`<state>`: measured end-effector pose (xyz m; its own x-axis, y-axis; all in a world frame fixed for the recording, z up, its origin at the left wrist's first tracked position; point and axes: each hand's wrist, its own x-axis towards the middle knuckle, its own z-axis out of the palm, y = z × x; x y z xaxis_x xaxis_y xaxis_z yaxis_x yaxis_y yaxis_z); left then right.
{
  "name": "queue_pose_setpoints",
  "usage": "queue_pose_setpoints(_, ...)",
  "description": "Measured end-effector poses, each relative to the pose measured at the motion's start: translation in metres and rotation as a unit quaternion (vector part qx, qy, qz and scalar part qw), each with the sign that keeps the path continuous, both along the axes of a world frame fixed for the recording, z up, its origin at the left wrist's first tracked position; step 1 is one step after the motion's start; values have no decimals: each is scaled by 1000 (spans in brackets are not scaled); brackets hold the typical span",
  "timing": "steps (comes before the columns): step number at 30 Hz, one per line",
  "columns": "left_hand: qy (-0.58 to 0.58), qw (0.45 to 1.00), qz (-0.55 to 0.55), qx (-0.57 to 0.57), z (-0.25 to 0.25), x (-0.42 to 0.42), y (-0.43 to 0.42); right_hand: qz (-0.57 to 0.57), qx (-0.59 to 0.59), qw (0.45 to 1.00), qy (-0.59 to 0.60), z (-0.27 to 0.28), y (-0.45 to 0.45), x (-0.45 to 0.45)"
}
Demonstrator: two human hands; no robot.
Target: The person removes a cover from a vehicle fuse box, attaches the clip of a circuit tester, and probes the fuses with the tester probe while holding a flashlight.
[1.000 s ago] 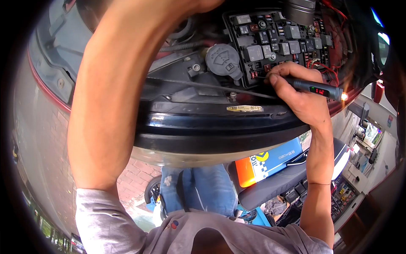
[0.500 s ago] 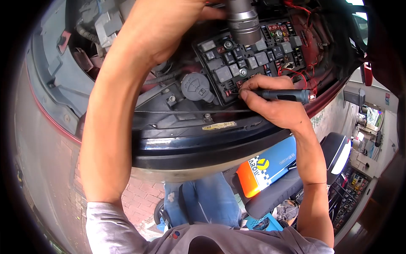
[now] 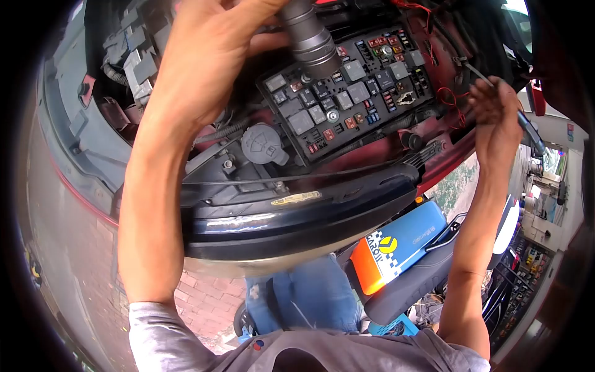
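My left hand point(image 3: 214, 49) is closed around a dark metal flashlight point(image 3: 310, 40), its head tilted down over the open fuse box point(image 3: 338, 135). Relays and coloured fuses, such as a red fuse point(image 3: 328, 134), fill the box. Off to its right, my right hand point(image 3: 498, 118) is raised beside the bay's edge, holding a pen-shaped probe point(image 3: 531, 131). The probe's dark handle sticks out below the hand, and its thin metal shaft points up and left, away from the fuses. Fingers partly hide the grip.
Loose red wires point(image 3: 451, 102) run right of the fuse box. A washer fluid cap point(image 3: 263, 144) lies at its left. The bumper edge point(image 3: 297, 232) crosses in front of me. Behind it, a blue and orange box point(image 3: 403, 242) rests on a black seat point(image 3: 412, 282).
My right hand has moved the probe from the fuse box's lower edge up and to the right. The flashlight has shifted left and the view has turned slightly.
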<state>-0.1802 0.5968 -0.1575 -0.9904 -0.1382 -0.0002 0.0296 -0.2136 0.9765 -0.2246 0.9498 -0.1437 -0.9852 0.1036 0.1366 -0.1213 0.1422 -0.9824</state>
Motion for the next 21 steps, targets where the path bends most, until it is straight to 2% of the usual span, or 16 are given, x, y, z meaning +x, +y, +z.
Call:
queue_pose_setpoints(1,10,1000,5,-1,-6,0,1,-80,-73,994,15,4,9,-13)
queue_pose_setpoints(4,-23,998,5,58,-12,-7,0,-42,-198,978,54,19,51,-44)
queue_pose_setpoints(5,-45,995,4,88,-12,-11,-2,2,-215,976,33,23,53,-47)
queue_pose_setpoints(7,-1,993,4,114,-22,-8,4,93,-243,966,-8,28,55,-54)
queue_pose_setpoints(9,23,993,42,107,-23,-6,22,162,-188,966,-69,20,52,-66)
queue_pose_setpoints(11,24,986,46,158,-21,-5,27,204,-104,966,-120,5,42,-72)
queue_pose_setpoints(13,38,982,62,175,-19,-4,37,213,30,971,-101,-16,31,-73)
queue_pose_setpoints(15,51,983,112,133,-9,-4,60,265,117,951,-111,-29,31,-76)
queue_pose_setpoints(17,52,980,163,98,6,-5,83,284,130,944,-106,-34,31,-79)
queue_pose_setpoints(18,25,969,236,75,16,-14,105,293,137,941,-103,-36,31,-80)
queue_pose_setpoints(21,116,974,153,120,1,-13,94,281,78,948,-125,-38,29,-74)
